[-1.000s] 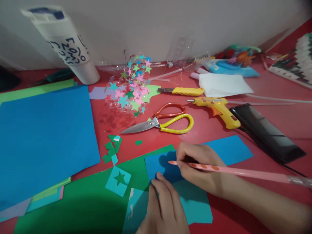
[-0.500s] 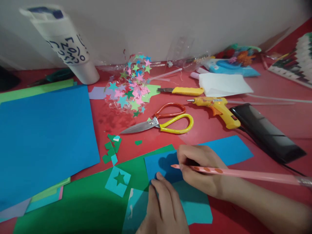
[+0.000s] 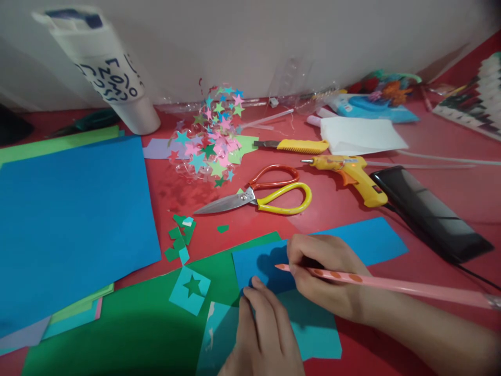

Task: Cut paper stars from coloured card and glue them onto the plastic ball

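Note:
My right hand is closed around a pink pencil with darker oval dots near its grip. Its tip points left, just over a blue paper strip. My left hand lies with fingers stretched out on the strip's lower left edge. Under the hands, a turquoise paper piece overlaps a large green sheet. Left of my fingers lies a small turquoise square with a star-shaped hole. Whether there are marks on the strip, I cannot tell.
Beyond the hands lie scissors, a yellow cutter, a glue gun and a black phone-like slab. Paper stars sit in clear plastic. A stack of blue sheets and a white tumbler occupy the left.
The back end of the pencil has tilted slightly lower, and my right hand has shifted a touch to the right. My left hand has stayed in place on the paper.

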Tool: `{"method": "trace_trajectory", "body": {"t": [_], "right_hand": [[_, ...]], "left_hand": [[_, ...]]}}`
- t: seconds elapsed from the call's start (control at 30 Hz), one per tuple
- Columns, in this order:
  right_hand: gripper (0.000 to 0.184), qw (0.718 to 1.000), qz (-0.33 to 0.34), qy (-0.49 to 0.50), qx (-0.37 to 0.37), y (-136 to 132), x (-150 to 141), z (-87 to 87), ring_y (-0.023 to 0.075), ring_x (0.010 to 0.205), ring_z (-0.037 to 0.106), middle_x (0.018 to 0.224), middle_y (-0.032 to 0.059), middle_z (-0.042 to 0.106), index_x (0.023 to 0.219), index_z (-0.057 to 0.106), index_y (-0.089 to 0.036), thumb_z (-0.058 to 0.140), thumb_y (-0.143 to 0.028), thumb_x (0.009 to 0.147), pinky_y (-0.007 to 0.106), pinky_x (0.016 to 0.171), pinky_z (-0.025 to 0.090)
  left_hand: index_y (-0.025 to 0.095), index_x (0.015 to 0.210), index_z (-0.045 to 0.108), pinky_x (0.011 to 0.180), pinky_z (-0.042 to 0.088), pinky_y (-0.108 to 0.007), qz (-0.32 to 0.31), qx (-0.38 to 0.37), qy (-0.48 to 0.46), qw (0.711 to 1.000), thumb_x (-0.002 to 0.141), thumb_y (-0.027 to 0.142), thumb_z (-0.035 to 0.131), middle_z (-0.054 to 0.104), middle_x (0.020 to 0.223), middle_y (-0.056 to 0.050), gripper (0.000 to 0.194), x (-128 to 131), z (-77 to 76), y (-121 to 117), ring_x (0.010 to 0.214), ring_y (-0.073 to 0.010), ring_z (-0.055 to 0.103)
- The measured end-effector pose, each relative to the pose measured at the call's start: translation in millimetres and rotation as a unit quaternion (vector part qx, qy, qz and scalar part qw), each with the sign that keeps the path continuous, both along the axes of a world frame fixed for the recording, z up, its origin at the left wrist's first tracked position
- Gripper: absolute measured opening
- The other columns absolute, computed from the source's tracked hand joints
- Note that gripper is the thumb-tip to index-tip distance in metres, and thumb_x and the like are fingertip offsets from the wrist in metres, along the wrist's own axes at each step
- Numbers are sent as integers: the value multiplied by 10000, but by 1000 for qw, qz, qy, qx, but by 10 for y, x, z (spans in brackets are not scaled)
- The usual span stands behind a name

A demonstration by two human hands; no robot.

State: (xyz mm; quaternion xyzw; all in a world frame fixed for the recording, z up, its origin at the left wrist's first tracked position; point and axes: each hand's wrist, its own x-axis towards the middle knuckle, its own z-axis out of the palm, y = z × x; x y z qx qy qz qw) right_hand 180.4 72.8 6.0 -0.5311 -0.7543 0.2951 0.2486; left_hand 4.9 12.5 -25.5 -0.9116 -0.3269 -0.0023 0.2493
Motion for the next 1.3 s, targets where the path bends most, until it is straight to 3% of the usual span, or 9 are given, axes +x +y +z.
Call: {"method": "trace_trajectory", "body": {"t": [0.4, 0.63, 0.87, 1.07, 1.3], "right_hand": [[164, 1000, 9, 23, 0, 9, -24, -40, 78, 454, 380, 520, -62, 451, 626, 401, -206, 438, -96, 741, 199, 444, 278], [152, 1000, 17, 18, 2, 11, -53, -43, 92, 488, 464, 563, -33, 547, 667, 489, -200, 468, -154, 810, 201, 472, 327], [160, 999, 21, 31, 15, 11, -85, -51, 64, 459, 413, 536, -64, 482, 657, 498, -189, 513, -134, 806, 176, 456, 300], [152, 1000, 22, 12, -1, 17, -89, -54, 73, 476, 440, 562, -51, 518, 686, 520, -187, 515, -151, 834, 181, 471, 317], [144, 1000, 16, -3, 4, 24, -101, -63, 84, 473, 451, 558, -41, 529, 683, 532, -189, 528, -168, 825, 193, 468, 318]], "left_hand": [[68, 999, 691, 735, 539, -275, 5, 4, -24, 1000, 779, 43, 377, 728, 957, -137, 384, 63, 107, 42, 822, -193, 668], [59, 1020, 681, 774, 530, -298, 14, -9, -22, 1000, 784, 61, 397, 723, 947, -148, 369, 50, 67, 16, 831, -202, 664], [59, 1015, 681, 756, 523, -301, -1, 4, -22, 1000, 795, 75, 375, 721, 944, -149, 377, 70, 110, 40, 808, -206, 666], [63, 1020, 681, 775, 530, -304, 20, -3, -39, 999, 785, 62, 391, 722, 956, -150, 373, 61, 6, -14, 838, -213, 671], [56, 1006, 687, 756, 533, -285, 6, 12, -37, 999, 799, 57, 381, 725, 955, -149, 369, 69, 50, 18, 832, -206, 672]]}}
